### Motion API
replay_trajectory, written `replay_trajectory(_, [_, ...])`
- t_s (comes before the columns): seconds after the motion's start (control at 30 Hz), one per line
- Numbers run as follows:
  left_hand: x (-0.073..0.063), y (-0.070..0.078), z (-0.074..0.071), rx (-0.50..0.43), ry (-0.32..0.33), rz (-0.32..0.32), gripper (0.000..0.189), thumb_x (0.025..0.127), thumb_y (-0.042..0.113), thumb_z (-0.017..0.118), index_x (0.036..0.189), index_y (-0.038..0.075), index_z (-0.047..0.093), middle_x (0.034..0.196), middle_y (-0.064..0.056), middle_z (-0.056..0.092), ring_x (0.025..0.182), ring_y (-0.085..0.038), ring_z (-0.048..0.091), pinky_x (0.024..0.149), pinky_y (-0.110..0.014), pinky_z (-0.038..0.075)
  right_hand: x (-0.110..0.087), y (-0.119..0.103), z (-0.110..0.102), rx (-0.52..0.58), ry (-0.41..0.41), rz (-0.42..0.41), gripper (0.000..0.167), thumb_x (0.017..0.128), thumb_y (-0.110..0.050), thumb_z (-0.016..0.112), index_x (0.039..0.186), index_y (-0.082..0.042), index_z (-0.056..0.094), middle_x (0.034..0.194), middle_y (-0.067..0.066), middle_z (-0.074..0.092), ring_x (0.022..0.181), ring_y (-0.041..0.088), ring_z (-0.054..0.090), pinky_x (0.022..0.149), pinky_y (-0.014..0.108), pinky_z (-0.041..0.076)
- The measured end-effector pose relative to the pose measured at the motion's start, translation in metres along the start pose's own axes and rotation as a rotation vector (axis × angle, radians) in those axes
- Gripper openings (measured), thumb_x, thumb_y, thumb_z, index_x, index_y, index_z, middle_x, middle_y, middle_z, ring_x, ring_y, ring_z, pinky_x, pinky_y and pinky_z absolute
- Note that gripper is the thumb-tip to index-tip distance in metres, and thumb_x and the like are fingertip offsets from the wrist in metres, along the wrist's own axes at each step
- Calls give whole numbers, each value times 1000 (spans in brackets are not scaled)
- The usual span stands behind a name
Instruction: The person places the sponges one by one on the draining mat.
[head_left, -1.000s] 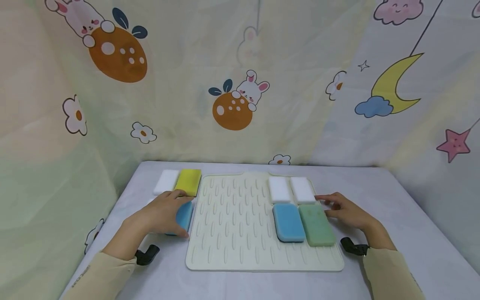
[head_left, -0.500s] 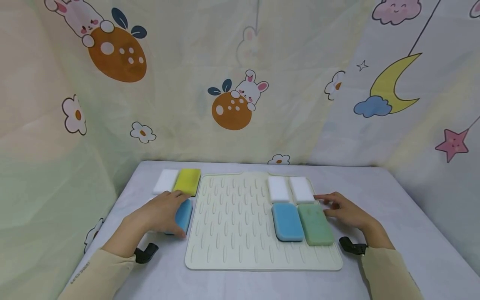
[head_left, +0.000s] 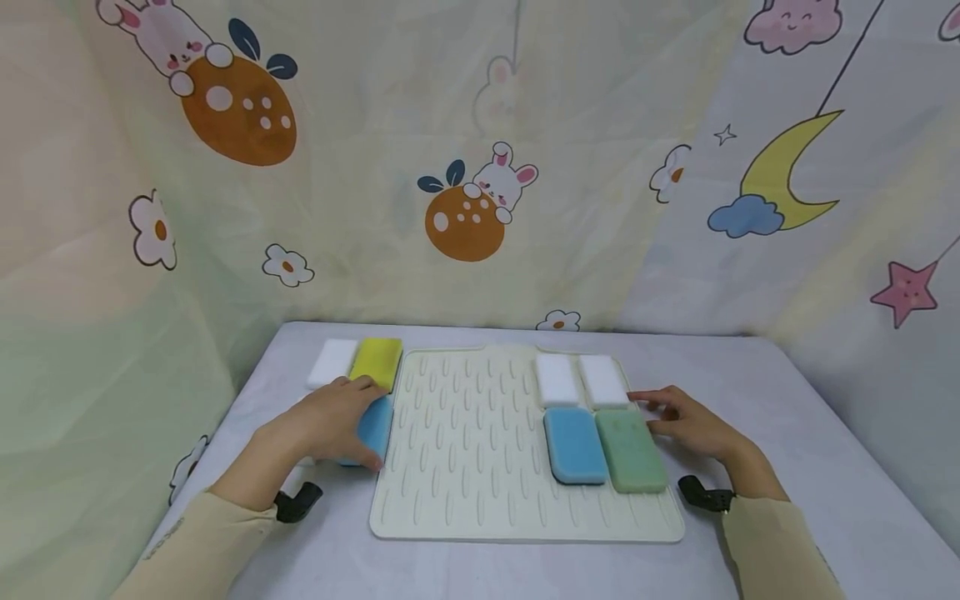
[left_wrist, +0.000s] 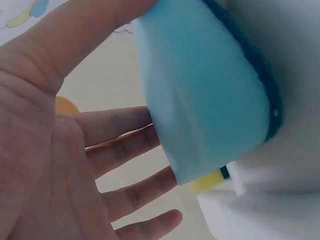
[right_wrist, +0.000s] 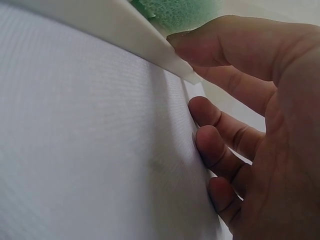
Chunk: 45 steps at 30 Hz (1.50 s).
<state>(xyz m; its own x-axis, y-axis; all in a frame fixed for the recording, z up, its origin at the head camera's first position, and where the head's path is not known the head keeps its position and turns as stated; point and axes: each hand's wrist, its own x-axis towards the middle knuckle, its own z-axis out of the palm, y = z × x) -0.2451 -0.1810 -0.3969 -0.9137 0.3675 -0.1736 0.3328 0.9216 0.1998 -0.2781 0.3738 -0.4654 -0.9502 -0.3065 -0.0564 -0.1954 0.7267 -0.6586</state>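
Cream rectangular ribbed mat (head_left: 472,475) is being touched at its edge by thumb and index finger of right hand (head_left: 693,425), apparently for steadying; remaining fingers are being held loosely curled. Blue rectangular foam sponge (left_wrist: 200,95) is being pinched by its ends between spread thumb and fingers of left hand (head_left: 330,423), seemingly for even grip. Finger room is being narrowed by yellow rectangular sponge (head_left: 377,360) just beyond left fingertips; white foam block (head_left: 604,381) is being borne beside right index fingertip.
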Motion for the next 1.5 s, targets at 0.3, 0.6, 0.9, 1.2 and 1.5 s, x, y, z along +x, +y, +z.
replay_trajectory(0.3, [8, 21, 1, 27, 49, 82, 104, 69, 68, 86, 148, 6, 56, 147, -10, 55, 125, -33, 54, 100, -49, 53, 2, 2, -1, -23, 2, -1, 52, 95, -14, 70, 146, -13, 60, 126, 15, 53, 94, 22, 45, 75, 27, 43])
replay_trajectory(0.6, [17, 37, 7, 50, 77, 129, 101, 72, 70, 83, 148, 9, 56, 145, -6, 55, 125, -31, 52, 99, -44, 54, 3, 5, -1, -27, 3, 2, 52, 95, -16, 70, 146, -13, 60, 125, 15, 53, 94, 24, 46, 74, 28, 43])
replay_trajectory(0.9, [24, 53, 7, 21, 73, 164, 101, 74, 69, 83, 149, 9, 55, 145, -4, 54, 125, -29, 50, 102, -40, 52, 2, 0, 0, -12, 2, -2, 52, 95, -18, 71, 146, -12, 60, 125, 15, 53, 94, 21, 46, 75, 28, 43])
replay_trajectory(1.2, [32, 76, 8, 17, 62, 201, 100, 74, 69, 82, 151, 12, 54, 146, -2, 53, 123, -27, 49, 97, -39, 53, 0, 2, 0, -22, 5, 19, 51, 95, -15, 70, 145, -16, 61, 125, 14, 54, 96, 23, 46, 76, 28, 44])
replay_trajectory(1.5, [41, 99, 10, 51, 51, 227, 101, 75, 72, 80, 152, 12, 52, 147, -1, 52, 124, -25, 48, 95, -38, 55, 2, 3, 0, -13, 9, 16, 50, 95, -16, 70, 145, -17, 62, 125, 14, 54, 96, 23, 46, 75, 28, 44])
